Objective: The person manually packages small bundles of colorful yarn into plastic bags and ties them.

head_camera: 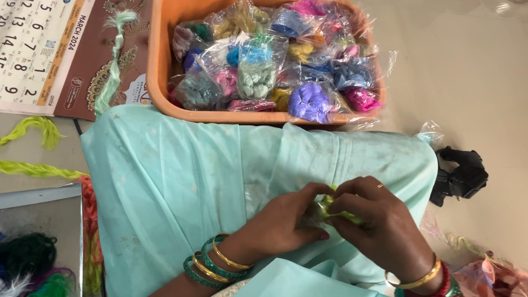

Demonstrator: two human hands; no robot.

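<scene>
My left hand (283,220) and right hand (375,221) pinch a small yellow-green thread bundle (333,207) together on my lap, near the orange tub's (160,55) front edge.

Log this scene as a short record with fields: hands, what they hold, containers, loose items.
left hand: pinching the yellow-green thread bundle, green and gold bangles on the wrist
right hand: closed over the same bundle, on the lap
orange tub: full of bagged coloured thread skeins
metal tray: loose blue, green and white threads
floor: wall calendar, yellow-green thread strand, black clip
</scene>
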